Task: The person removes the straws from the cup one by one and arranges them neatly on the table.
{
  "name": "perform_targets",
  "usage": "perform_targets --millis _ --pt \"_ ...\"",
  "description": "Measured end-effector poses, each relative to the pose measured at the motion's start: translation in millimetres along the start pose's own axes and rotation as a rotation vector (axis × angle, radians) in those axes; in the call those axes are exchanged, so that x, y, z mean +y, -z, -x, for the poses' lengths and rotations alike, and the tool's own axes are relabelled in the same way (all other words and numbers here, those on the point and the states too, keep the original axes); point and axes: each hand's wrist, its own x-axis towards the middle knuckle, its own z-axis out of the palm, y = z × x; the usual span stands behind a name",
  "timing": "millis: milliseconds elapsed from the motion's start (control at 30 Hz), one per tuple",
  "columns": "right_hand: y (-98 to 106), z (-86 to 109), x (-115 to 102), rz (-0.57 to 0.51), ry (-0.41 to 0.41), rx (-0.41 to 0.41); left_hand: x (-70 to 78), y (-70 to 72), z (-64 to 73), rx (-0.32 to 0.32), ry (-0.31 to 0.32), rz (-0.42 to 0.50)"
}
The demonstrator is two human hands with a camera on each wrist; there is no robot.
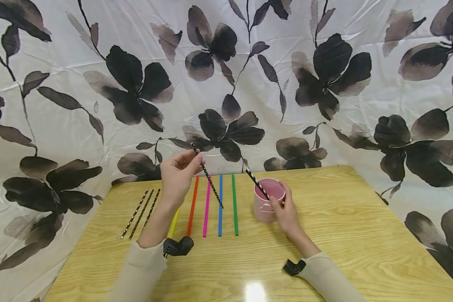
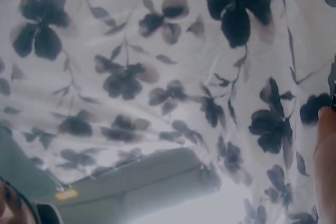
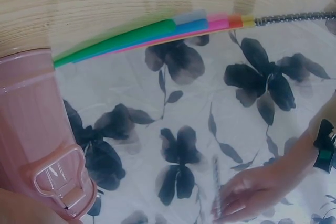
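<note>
My left hand point(image 1: 178, 174) pinches a black dotted straw point(image 1: 211, 179) above the table, the straw slanting down to the right. My right hand point(image 1: 285, 212) grips a small pink bucket point(image 1: 263, 212) by its right side, thumb in front. A black-and-white striped straw point(image 1: 257, 183) slants up out of the bucket's mouth; its lower end is hidden by the thumb, so whether the thumb holds it too is unclear. The right wrist view shows the bucket's wire-like handle point(image 3: 59, 177) and my left hand point(image 3: 252, 195) with its straw. Only a left fingertip point(image 2: 326, 124) appears in the left wrist view.
Several black patterned straws point(image 1: 140, 214) lie at the table's left. Yellow point(image 1: 174, 222), red point(image 1: 192, 205), pink point(image 1: 206, 214), blue point(image 1: 220, 218) and green straws point(image 1: 235, 205) form a row; my left forearm partly covers the yellow one. A floral cloth point(image 1: 226, 84) hangs behind the wooden table point(image 1: 347, 235).
</note>
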Motion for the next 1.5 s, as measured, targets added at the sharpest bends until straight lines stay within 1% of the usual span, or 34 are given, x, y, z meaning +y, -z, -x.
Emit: perform_targets --millis 67,133,233,300,367,500,633,700,867,1000,1167,1333,1467,1500 --pt "0.1 0.2 0.8 0.005 0.004 0.001 8.2 11.3 1.4 -0.024 0.021 -0.053" --pt "0.3 -1.2 6.6 0.017 0.001 -0.003 17.5 21.6 4.1 -0.045 0.047 -0.127" --pt "0.6 -1.2 7.1 0.027 -0.001 -0.003 29.0 36.2 8.9 -0.074 0.076 -0.242" --pt "0.4 -1.5 7.1 0.021 -0.001 0.002 33.1 46.5 12.3 -0.09 0.085 -0.314" --pt "-0.2 -0.5 1.8 0.008 0.005 0.009 33.5 58.2 15.4 -0.108 0.094 -0.359" --pt "-1.7 -1.2 0.2 0.001 0.003 0.019 25.5 84.6 21.0 -0.124 0.124 -0.436" --pt "-2.0 -1.0 0.2 0.005 -0.001 0.012 10.6 111.6 26.8 -0.132 0.194 -0.478" --pt "-2.2 -1.0 0.7 0.003 -0.005 0.008 4.0 124.6 30.3 -0.146 0.221 -0.506" --pt "-3.0 -1.9 1.0 -0.011 -0.01 0.012 -3.2 151.6 40.3 -0.186 0.265 -0.56" --pt "-3.9 -2.6 1.0 -0.006 -0.013 0.017 -6.7 169.9 47.9 -0.224 0.307 -0.593" --pt "-5.5 -2.8 0.0 -0.004 -0.023 0.012 -13.2 191.7 60.0 -0.259 0.379 -0.626" --pt "-6.2 -2.7 -0.8 0.0 -0.029 0.012 -20.9 209.2 73.7 -0.263 0.462 -0.65" --pt "-6.2 -2.6 -0.1 0.012 -0.031 0.011 -30.6 220.9 84.4 -0.256 0.543 -0.673" --pt "-6.2 -2.7 0.3 0.014 -0.029 0.012 -32.9 223.2 86.6 -0.256 0.554 -0.674"
